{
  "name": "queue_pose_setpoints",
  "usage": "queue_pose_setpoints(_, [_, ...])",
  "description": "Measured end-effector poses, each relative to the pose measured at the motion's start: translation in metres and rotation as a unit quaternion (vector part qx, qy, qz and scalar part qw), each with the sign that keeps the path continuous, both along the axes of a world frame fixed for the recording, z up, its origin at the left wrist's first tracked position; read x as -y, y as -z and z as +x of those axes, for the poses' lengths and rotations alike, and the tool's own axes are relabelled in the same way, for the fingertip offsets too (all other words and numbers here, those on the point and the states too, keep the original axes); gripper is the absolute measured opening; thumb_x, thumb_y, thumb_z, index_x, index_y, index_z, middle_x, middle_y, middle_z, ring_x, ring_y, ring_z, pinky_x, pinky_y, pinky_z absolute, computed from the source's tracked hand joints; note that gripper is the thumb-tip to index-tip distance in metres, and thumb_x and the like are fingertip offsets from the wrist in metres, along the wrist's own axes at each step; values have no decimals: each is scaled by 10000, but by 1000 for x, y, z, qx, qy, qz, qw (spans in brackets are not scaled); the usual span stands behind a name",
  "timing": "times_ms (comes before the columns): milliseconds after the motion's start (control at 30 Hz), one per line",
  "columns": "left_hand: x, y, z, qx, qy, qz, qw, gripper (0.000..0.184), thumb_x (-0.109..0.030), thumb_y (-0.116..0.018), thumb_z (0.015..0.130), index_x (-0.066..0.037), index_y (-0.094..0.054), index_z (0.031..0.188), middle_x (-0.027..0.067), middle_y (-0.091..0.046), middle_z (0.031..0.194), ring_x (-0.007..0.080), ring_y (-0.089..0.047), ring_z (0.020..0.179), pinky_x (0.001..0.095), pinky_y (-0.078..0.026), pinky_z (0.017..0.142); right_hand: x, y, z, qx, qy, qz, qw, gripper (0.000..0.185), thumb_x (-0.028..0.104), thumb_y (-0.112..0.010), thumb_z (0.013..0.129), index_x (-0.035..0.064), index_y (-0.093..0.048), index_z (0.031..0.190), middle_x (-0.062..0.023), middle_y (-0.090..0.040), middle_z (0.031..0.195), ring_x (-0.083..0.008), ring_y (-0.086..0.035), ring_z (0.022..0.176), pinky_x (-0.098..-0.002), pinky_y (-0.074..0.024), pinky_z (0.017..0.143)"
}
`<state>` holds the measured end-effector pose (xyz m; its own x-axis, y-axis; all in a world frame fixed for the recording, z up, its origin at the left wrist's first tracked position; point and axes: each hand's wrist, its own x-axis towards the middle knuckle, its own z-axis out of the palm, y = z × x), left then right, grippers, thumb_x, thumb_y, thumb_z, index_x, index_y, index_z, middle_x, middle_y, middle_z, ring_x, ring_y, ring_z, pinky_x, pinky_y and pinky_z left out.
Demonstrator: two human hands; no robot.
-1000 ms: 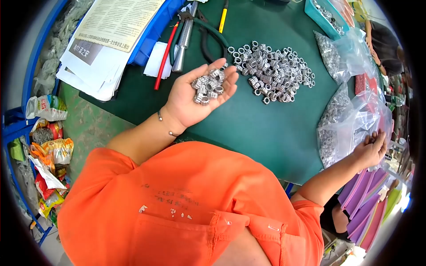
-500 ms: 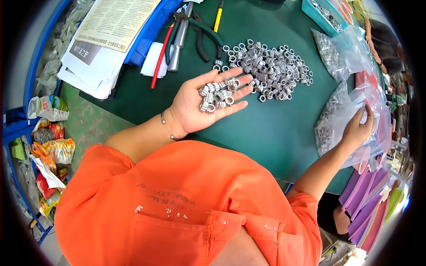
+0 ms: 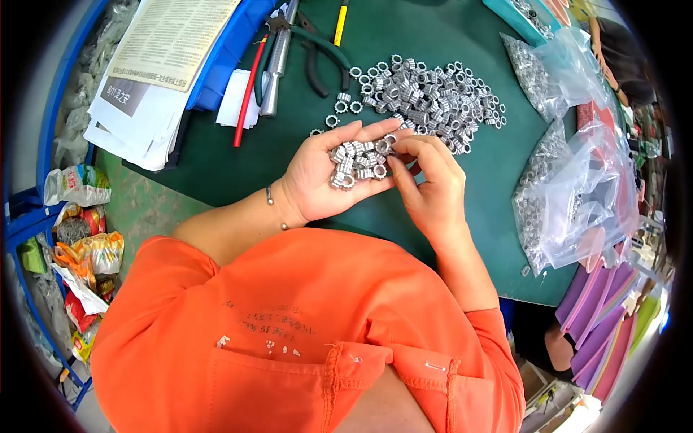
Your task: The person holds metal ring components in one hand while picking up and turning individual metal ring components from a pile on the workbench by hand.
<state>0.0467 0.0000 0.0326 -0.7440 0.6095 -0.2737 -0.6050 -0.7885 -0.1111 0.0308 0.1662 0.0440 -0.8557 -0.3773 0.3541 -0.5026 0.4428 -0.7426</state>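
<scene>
My left hand (image 3: pixel 307 177) lies palm up above the green table, cupping a small heap of silver toothed metal rings (image 3: pixel 350 160). My right hand (image 3: pixel 440 187) reaches in from the right, its thumb and forefinger pinched on a metal ring (image 3: pixel 385 145) at the heap's edge. Those fingertips partly hide the ring and the left fingers. Just beyond both hands spreads a large pile of similar rings (image 3: pixel 433 97) on the table, with several loose ones (image 3: pixel 339 108) at its left side.
Pliers (image 3: pixel 317 43), a red pencil-like stick (image 3: pixel 249 94), a metal rod (image 3: pixel 278 65) and papers (image 3: pixel 144 123) lie at the left. Plastic bags of metal parts (image 3: pixel 538 195) stand right, below a turquoise tray (image 3: pixel 523 22). Another person's arm (image 3: pixel 610 68) shows at far right.
My right hand has left the plastic bag and come left to the rings in my left palm, where it pinches one. A few loose rings now lie nearer my left hand.
</scene>
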Motion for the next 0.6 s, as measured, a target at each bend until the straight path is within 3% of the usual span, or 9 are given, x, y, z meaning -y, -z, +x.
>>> queue_pose_setpoints(200, [-1, -1, -1, -3, 11, 2, 1000, 497, -295, -372, 933, -34, -317, 1352, 131, -397, 1330, 254, -388, 1237, 438, -251, 1064, -1, 0, 3, 34, 7, -9, 999, 184, -41, -654, 706, 14, -586, 868, -97, -583, 826, -180, -585, 682, -268, -479, 576])
queue_pose_setpoints(267, [-1, -1, -1, -1, 6, -3, 1000, 499, -297, -374, 933, -32, -317, 1351, 133, -390, 1339, 259, -378, 1246, 440, -242, 1069, -7, 7, 4, 123, 26, -79, 989, 192, -25, -658, 728, 7, -584, 902, -63, -596, 810, -126, -577, 672, -241, -472, 567])
queue_pose_setpoints(300, [-1, 0, -1, 3, 1, -8, 1000, 501, -299, -375, 932, -30, -316, 1350, 135, -383, 1347, 264, -367, 1256, 442, -232, 1074, -8, 16, 5, 196, 39, -178, 964, 172, -18, -625, 772, -8, -587, 939, -49, -613, 822, -100, -577, 677, -223, -475, 558])
queue_pose_setpoints(400, [0, -2, -1, 6, -7, 26, 1000, 500, -295, -377, 931, -21, -314, 1345, 151, -316, 1396, 295, -313, 1292, 455, -210, 1083, -16, -5, -2, 415, 48, -348, 839, 149, -32, -522, 823, -45, -575, 961, -113, -624, 845, -156, -615, 729, -247, -516, 555])
queue_pose_setpoints(433, [0, -2, -1, 3, -8, 38, 999, 501, -293, -377, 930, -18, -313, 1344, 156, -291, 1411, 305, -297, 1301, 459, -207, 1083, -20, -8, -4, 454, 38, -400, 796, 126, -31, -504, 823, -48, -570, 930, -127, -625, 836, -168, -620, 736, -262, -525, 553])
queue_pose_setpoints(500, [0, 0, 0, -3, -10, 40, 999, 502, -293, -379, 929, -15, -312, 1342, 161, -259, 1427, 317, -275, 1311, 462, -205, 1083, -21, -8, -7, 445, -5, -473, 761, 107, -37, -497, 816, -37, -570, 895, -138, -623, 865, -173, -618, 737, -255, -513, 536])
queue_pose_setpoints(600, [-1, -1, 0, 3, -10, 39, 999, 498, -292, -372, 933, -17, -310, 1345, 155, -301, 1405, 301, -317, 1290, 459, -216, 1081, -31, -5, -8, 438, -46, -387, 810, 123, -57, -508, 805, -35, -574, 907, -116, -613, 880, -174, -600, 749, -256, -499, 591])
